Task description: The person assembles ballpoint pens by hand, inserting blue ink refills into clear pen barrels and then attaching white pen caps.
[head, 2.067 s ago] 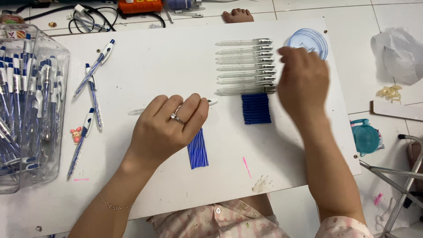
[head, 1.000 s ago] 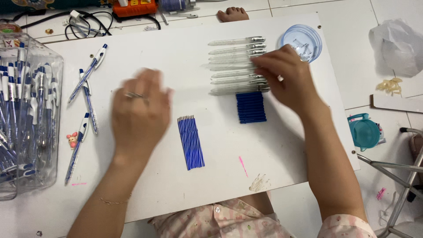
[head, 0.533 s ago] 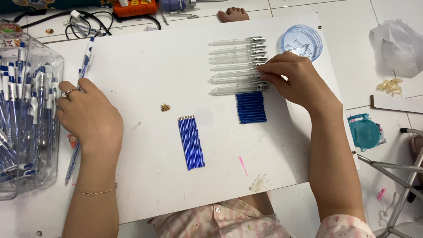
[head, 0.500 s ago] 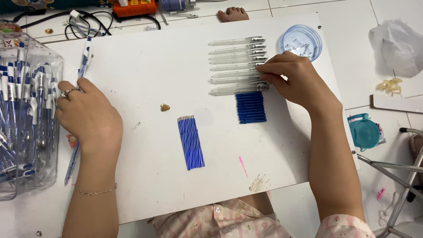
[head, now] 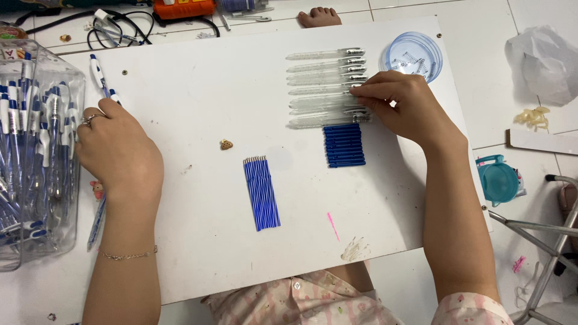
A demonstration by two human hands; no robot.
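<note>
My left hand (head: 117, 153) rests over finished blue-and-white pens (head: 97, 69) at the left edge of the white board (head: 198, 90); whether it grips one is hidden. My right hand (head: 406, 108) pinches the metal end of a clear pen barrel in a row of several clear barrels (head: 325, 87). Just below that row lies a block of dark blue pen parts (head: 344, 145). A bundle of blue ink refills (head: 262, 192) lies mid-board.
A clear plastic tub (head: 36, 162) full of blue-and-white pens stands at the far left. A round clear lid holding small springs (head: 412, 55) sits at the board's top right. A teal container (head: 500, 180) and metal frame legs (head: 542, 241) are on the floor to the right. Cables lie at the top.
My left hand has moved from the board's middle to the pens at its left edge, uncovering the refill bundle. My right hand stays on the barrel row.
</note>
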